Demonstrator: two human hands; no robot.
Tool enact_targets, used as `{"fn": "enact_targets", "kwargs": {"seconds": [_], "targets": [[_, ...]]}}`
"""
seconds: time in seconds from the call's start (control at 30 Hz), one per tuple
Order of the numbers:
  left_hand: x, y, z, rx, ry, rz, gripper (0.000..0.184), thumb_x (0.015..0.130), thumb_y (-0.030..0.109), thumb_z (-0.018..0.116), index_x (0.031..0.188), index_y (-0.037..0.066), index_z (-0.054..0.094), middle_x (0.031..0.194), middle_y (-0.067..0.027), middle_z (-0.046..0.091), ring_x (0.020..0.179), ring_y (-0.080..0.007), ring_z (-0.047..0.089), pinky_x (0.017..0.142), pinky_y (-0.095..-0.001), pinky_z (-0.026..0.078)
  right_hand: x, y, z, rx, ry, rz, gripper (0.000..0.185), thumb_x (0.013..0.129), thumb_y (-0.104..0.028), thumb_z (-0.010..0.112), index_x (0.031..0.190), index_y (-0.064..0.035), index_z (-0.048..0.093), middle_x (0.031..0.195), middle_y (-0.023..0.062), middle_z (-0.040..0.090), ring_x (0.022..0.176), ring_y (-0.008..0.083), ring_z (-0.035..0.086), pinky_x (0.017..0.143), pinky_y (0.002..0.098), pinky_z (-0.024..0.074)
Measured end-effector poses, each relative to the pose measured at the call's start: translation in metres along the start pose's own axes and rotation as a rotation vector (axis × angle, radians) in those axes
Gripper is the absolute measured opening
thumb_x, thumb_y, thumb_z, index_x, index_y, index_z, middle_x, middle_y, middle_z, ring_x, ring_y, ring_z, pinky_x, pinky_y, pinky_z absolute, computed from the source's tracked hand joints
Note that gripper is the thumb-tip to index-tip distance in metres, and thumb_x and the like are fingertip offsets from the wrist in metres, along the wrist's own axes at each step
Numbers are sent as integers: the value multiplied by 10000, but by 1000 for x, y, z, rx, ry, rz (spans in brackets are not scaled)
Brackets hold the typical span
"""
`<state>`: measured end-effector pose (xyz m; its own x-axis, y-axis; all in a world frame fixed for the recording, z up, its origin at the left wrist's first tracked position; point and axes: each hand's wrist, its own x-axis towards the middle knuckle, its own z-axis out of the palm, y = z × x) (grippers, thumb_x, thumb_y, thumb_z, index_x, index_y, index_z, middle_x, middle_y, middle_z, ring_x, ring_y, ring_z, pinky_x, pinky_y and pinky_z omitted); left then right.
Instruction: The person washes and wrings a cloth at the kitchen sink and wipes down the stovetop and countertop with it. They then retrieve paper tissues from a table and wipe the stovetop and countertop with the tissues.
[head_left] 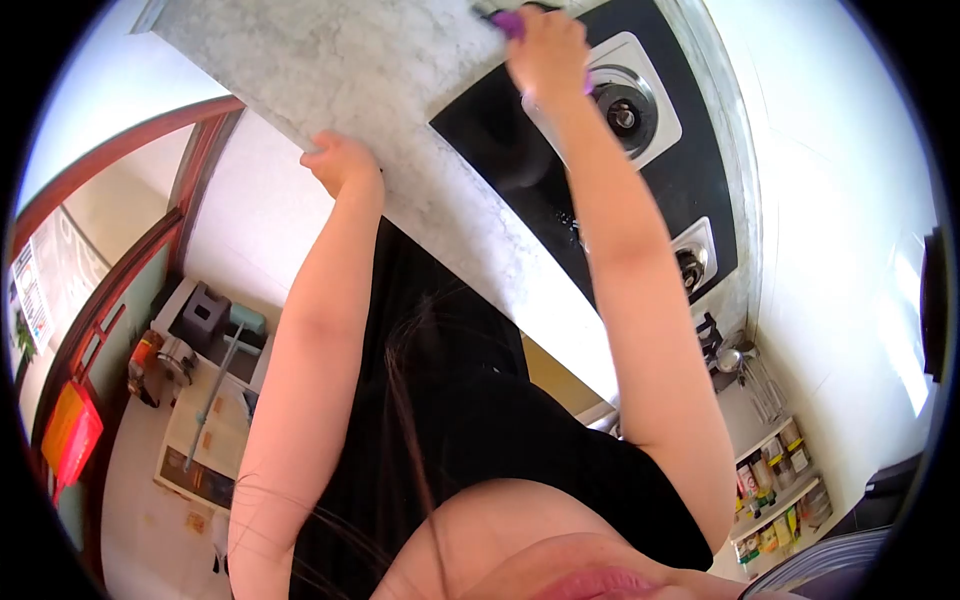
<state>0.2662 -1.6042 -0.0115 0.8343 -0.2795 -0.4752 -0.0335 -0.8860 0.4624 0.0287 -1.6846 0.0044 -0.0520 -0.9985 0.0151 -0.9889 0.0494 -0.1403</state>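
Note:
My right hand [548, 58] is closed on a purple cloth [510, 23] at the upper edge of the black gas stove [500, 150]. Purple shows on both sides of the fingers, with something dark and blurred beside it. The nearer steel burner [625, 115] on its white plate lies just right of this hand. On the left, my left hand [343, 163] rests at the front edge of the marble-patterned countertop [400, 60], its fingers curled over the edge. Small wet-looking spots show on the black stove surface near my right forearm.
A second burner [692, 262] sits partly behind my right arm. Hanging utensils [750, 370] and a rack of jars and packets [775, 480] are at the lower right. A red-brown door frame [195, 170] and a low white cabinet [195, 430] stand at left.

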Motion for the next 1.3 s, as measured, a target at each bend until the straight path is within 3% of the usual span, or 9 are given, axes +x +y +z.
{"fn": "enact_targets", "kwargs": {"seconds": [0.27, 0.47, 0.57, 0.73, 0.9, 1.0, 1.07, 1.2, 1.3], "targets": [[20, -22, -2, -183, -116, 86, 498, 997, 343, 343, 1246, -86, 386, 1257, -292, 521, 1106, -413, 551, 954, -433, 449, -152, -133, 33, 393, -29, -201, 419, 742, -221, 666, 1157, -225, 605, 1162, 17, 564, 1198, 264, 454, 986, 480, 360], [61, -48, -52, -747, -822, -218, 547, 962, 496, 379, 1334, 96, 380, 1413, -100, 375, 1338, -251, 316, 1054, -597, 254, -162, -192, 48, 438, 24, -111, 443, 757, -215, 663, 1195, -217, 598, 1235, 11, 568, 1264, 263, 420, 1023, 489, 320], [97, -67, -67, -692, -759, -210, 580, 942, 545, 356, 1376, 160, 347, 1404, -65, 386, 1365, -239, 277, 1048, -685, 152, -171, -228, 46, 420, -152, -166, 493, 804, -229, 644, 1284, -244, 534, 1390, 19, 463, 1367, 254, 315, 1074, 535, 267], [97, -61, -75, -428, -821, -167, 653, 966, 548, 266, 1510, 191, 205, 1490, -68, 311, 1414, -277, 239, 1080, -701, 61, -205, -179, 34, 316, -244, 117, 530, 881, -200, 566, 1391, -295, 453, 1498, -38, 358, 1445, 200, 214, 1114, 580, 224], [32, -32, -64, -380, -1090, -346, 682, 940, 557, 251, 1503, 172, 265, 1549, -41, 276, 1430, -309, 226, 1116, -638, 108, -339, -70, 26, 211, 102, 430, 489, 778, -236, 703, 1246, -288, 573, 1317, -40, 538, 1334, 203, 413, 1043, 531, 337], [3, -30, -57, -554, -1013, -455, 692, 937, 566, 240, 1499, 167, 293, 1548, -36, 297, 1424, -303, 254, 1116, -607, 185, -432, -8, 20, 68, 376, 575, 421, 753, -143, 744, 1154, -154, 619, 1131, 79, 644, 1173, 306, 558, 983, 450, 436], [2, -30, -45, -1503, -777, -834, 612, 937, 508, 325, 1447, 175, 383, 1511, -46, 360, 1378, -308, 327, 1085, -615, 238, -508, 41, 40, -26, 480, 846, 375, 785, -122, 712, 1147, -122, 617, 1144, 114, 632, 1140, 332, 556, 988, 442, 436], [10, -27, -8, -3188, 575, -1401, 459, 936, 392, 494, 1342, 189, 563, 1435, -67, 484, 1286, -317, 474, 1023, -632, 344, -525, 71, 29, -259, 648, 1808, 373, 858, -253, 625, 1201, -109, 599, 1171, 138, 610, 1107, 341, 566, 952, 460, 443], [4, -26, -13, -3249, 521, -1569, 343, 853, 155, 639, 1192, 181, 679, 1250, -45, 636, 1139, -294, 595, 930, -562, 461, -490, 71, 38, 137, 957, 1668, 331, 874, -230, 611, 1184, -111, 604, 1089, 136, 656, 1024, 344, 610, 879, 471, 477]]}}
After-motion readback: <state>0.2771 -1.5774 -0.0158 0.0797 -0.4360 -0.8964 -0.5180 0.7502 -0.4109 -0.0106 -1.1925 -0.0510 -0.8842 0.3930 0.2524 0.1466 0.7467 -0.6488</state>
